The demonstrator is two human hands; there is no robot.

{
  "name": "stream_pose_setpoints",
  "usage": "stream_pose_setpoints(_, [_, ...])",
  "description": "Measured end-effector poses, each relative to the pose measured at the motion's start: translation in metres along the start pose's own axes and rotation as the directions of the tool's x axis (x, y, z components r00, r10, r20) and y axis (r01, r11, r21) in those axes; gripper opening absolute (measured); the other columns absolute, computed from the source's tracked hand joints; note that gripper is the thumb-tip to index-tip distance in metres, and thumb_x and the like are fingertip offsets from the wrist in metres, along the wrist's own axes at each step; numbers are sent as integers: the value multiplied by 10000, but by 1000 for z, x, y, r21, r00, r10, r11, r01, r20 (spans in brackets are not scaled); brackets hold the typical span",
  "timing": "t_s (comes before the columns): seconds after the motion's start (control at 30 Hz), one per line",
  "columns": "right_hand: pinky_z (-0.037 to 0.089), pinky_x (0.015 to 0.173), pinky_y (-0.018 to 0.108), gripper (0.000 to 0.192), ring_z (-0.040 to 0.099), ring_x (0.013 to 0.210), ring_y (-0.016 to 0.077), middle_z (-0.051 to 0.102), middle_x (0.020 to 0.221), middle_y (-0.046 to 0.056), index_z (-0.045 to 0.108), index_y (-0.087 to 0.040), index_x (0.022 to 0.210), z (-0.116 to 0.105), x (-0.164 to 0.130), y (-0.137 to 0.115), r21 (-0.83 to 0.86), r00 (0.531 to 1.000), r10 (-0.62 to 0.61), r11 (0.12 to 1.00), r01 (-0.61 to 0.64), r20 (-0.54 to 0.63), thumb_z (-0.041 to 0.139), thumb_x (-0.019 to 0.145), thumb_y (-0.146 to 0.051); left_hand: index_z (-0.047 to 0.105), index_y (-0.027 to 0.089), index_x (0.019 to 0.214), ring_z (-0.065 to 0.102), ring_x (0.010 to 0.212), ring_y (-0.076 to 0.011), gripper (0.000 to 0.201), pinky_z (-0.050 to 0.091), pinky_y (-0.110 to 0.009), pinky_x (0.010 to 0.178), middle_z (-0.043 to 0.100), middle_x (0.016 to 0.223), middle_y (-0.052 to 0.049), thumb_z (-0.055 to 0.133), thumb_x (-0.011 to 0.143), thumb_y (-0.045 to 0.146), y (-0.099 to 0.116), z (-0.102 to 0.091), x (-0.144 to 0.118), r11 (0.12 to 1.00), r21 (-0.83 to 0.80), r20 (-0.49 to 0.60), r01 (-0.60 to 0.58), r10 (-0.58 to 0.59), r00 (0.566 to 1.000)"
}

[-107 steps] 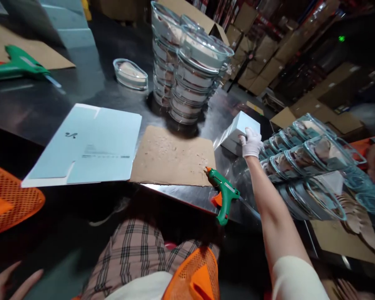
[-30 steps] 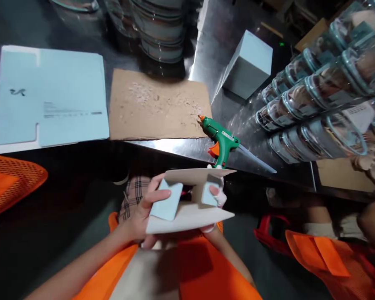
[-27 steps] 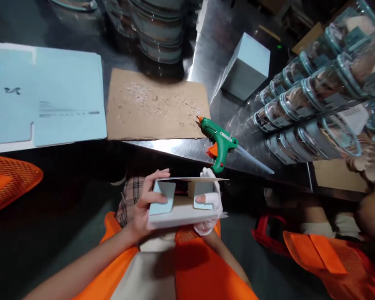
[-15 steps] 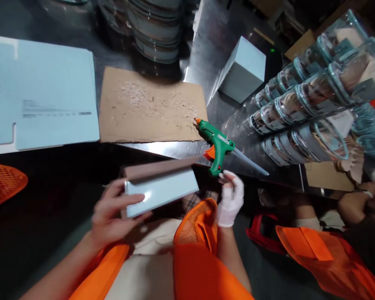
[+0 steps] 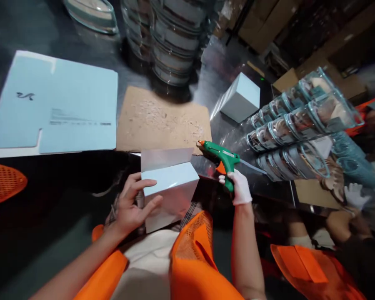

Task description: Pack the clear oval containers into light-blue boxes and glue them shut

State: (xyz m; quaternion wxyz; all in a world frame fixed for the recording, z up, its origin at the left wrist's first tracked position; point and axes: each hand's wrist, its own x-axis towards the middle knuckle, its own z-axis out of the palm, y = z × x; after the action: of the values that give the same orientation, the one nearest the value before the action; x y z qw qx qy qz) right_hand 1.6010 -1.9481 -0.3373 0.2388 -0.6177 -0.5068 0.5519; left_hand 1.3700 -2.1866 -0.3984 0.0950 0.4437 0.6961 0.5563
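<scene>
My bare left hand grips a folded light-blue carton over my lap, its top flap standing up. My right hand, in a white glove, is wrapped around the handle of a green glue gun whose orange nozzle points left at the edge of a brown cardboard sheet speckled with glue. The gun rests at the near edge of the steel table.
A flat light-blue carton blank lies left of the cardboard. A finished blue box stands behind the gun. Stacks of clear lidded containers rise at the back; more lie in rows at right. Another person's gloved hand is at far right.
My left hand turned the carton and raised it toward the table edge. My right hand left the carton, reached up, and closed on the glue gun's handle.
</scene>
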Motion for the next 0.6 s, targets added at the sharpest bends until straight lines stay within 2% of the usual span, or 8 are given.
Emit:
stream_pose_setpoints(0.1, [558,544,259,433,701,564,168,732,723,-33,565,-245,956,1,-21,6,156,964,-195,962,224,-183,812,667,-454,720,273,1160,690,1079,-227,238,589,-334,905,664,1174,-56,764,941,357,10,5,10,998,1,29,64,-64,998])
stream_pose_setpoints(0.13, [554,554,261,410,682,559,156,728,727,-34,574,-246,932,0,-27,8,183,946,-251,940,289,-206,824,686,-457,726,267,1155,688,1048,-221,240,584,-322,882,667,1163,-56,756,941,372,14,8,13,996,-5,34,87,-87,996])
stream_pose_setpoints(0.17, [548,564,271,362,662,562,151,729,730,-22,600,-240,891,-1,-33,9,181,941,-288,931,318,-176,820,711,-464,729,261,1152,685,1025,-217,243,580,-315,864,669,1155,-57,745,943,385,19,11,15,994,-14,36,108,-107,994])
stream_pose_setpoints(0.27, [534,591,317,297,615,586,169,711,685,25,680,-217,705,-5,-47,15,39,968,-250,968,249,35,779,765,-491,734,247,1149,684,1026,-225,260,581,-320,863,672,1159,-70,713,952,414,33,24,18,988,-32,46,149,-148,988])
stream_pose_setpoints(0.33, [538,604,331,317,603,596,177,695,658,30,711,-215,676,-9,-56,20,-60,982,-180,981,184,60,777,788,-504,740,246,1145,688,1061,-234,273,588,-332,895,669,1168,-76,708,954,437,40,32,17,986,-23,84,167,-165,983])
stream_pose_setpoints(0.4, [555,617,336,317,606,607,180,701,675,26,761,-215,788,-12,-67,25,-91,985,-159,982,164,61,776,818,-530,745,248,1145,689,1089,-238,282,590,-331,917,661,1164,-77,711,955,454,45,38,14,985,-8,125,171,-169,978])
stream_pose_setpoints(0.5, [591,646,360,378,637,650,197,750,776,38,792,-228,1030,-11,-77,27,-103,970,-214,969,226,114,787,831,-549,743,252,1162,689,1088,-234,277,585,-317,908,651,1158,-76,718,966,445,49,37,7,991,19,135,132,-134,982])
stream_pose_setpoints(0.6, [566,578,342,428,636,609,195,752,742,44,788,-211,1070,-3,-67,20,-80,968,-233,967,241,91,799,805,-546,730,256,1182,686,1082,-232,253,577,-323,909,649,1181,-73,735,971,395,49,26,0,994,68,93,86,-92,991])
